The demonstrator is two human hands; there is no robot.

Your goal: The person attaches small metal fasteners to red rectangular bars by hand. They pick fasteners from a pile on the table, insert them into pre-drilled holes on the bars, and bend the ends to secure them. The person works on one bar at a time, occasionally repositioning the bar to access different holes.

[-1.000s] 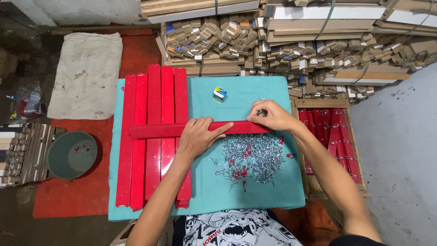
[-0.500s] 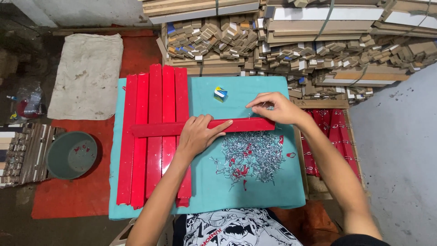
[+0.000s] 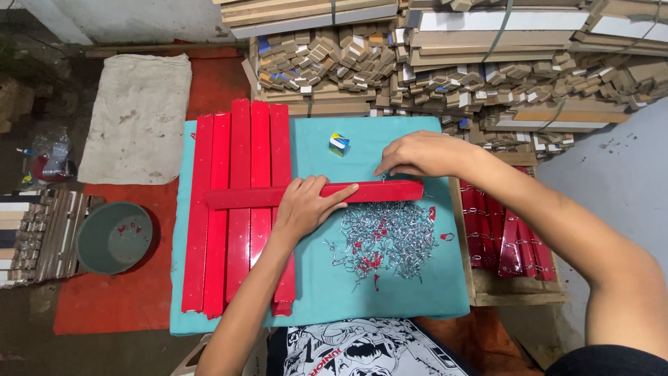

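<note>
1. Where the frame's centre lies, a teal cloth (image 3: 410,278) covers the work surface; it sits as it did in the earlier frames.
2. Stacked wooden slats (image 3: 452,63) fill the upper right of the frame, unchanged.
3. Five red strips (image 3: 240,244) lie side by side, running top to bottom over the left part of the cloth.
4. One red crossbar (image 3: 379,191) lies across them, left to right, reaching the frame's centre; its place matches the earlier frames.
5. Left hand (image 3: 306,205): flat and unclenched, palm pressing the crossbar near its middle, fingers extended rightward, as before.
6. Right hand (image 3: 421,153): fingertips pinched together above the crossbar's right end, slightly higher than a second ago; what they pinch is too small to tell.
7. A heap of small metal hooks (image 3: 386,240) lies on the cloth just below the crossbar.
8. A grey bucket (image 3: 113,237) stands at left centre on the red mat.
9. A small blue-and-yellow box (image 3: 339,143) rests on the cloth, upper centre.
</note>
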